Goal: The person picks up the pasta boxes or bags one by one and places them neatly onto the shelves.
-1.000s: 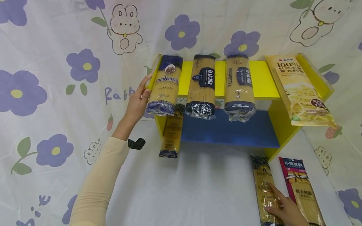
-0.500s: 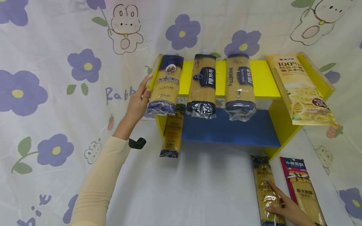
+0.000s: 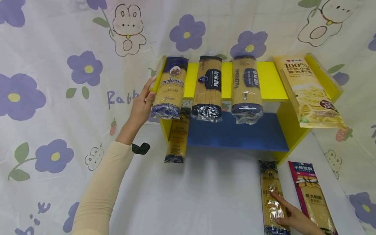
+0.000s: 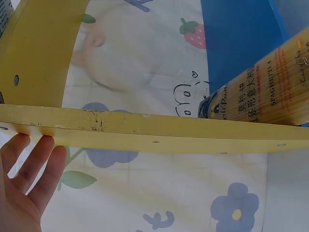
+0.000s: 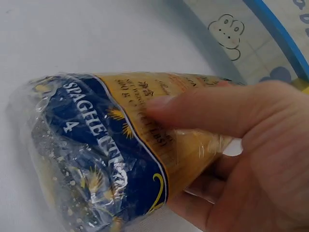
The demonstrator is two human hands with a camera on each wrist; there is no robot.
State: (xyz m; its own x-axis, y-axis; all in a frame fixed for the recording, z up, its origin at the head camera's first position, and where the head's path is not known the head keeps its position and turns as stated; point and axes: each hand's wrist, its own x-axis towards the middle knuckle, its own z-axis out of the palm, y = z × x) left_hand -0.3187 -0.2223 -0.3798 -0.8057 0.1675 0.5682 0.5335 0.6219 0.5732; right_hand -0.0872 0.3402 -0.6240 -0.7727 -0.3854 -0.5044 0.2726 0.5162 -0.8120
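In the head view my left hand (image 3: 143, 103) touches the outer left side of the yellow and blue shelf (image 3: 235, 135). The left wrist view shows its fingertips against the yellow side panel (image 4: 159, 130), fingers fairly straight. My right hand (image 3: 293, 217) holds a spaghetti pack (image 3: 270, 192) standing right of centre below the shelf. In the right wrist view the thumb lies on the wrapper and the other fingers curl round the far side of the pack (image 5: 174, 130), partly hidden. Its dark blue end reads "SPAGHETTI 4".
Across the shelf top lean an ankara pack (image 3: 170, 88), two la sicilia packs (image 3: 207, 88) and a yellow noodle bag (image 3: 311, 91). Another spaghetti pack (image 3: 178, 140) leans on the lower left level. A red-edged pasta pack (image 3: 312, 195) lies beside my right hand.
The lower end of the spaghetti pack has swung slightly left with my right hand. My left hand stays at the shelf side. The head view has shifted a little.
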